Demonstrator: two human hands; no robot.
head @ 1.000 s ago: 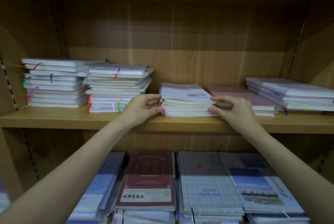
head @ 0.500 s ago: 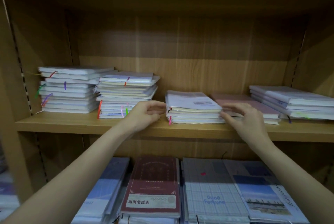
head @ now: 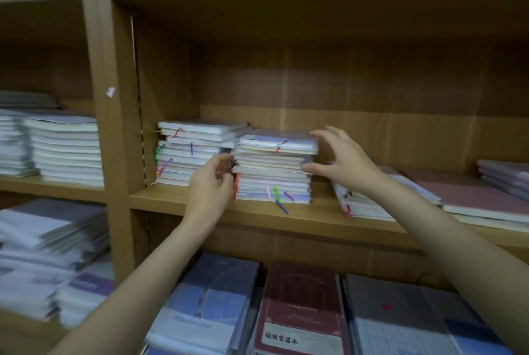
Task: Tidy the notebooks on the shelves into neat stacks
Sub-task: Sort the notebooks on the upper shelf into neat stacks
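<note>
- Both your hands have left the low middle pile (head: 372,200) and swung over to the second stack (head: 274,171), the taller one with the coloured ribbon markers.
- Your left hand (head: 210,182) is at that stack's left edge, fingers curled against the spines; whether it actually grips anything I cannot tell through the blur.
- Your right hand (head: 340,160) is spread wide at the right edge, fingers straight, thumb touching the side, holding nothing.
- That stack sits on the shelf (head: 183,203), touching the far-left stack (head: 194,151), and its layers are visibly stepped, so squaring it looks like the job in hand.
- The far-left stack looks ragged too, with several covers jutting out.
- To the right, the low middle pile, the pink-covered notebooks (head: 481,197) and the pile at the far edge (head: 506,177) lie flat and fanned.
- By my reckoning you are early on: no stack on this shelf looks truly flush yet, and the lower shelf's notebooks (head: 300,309) overlap loosely.
</note>
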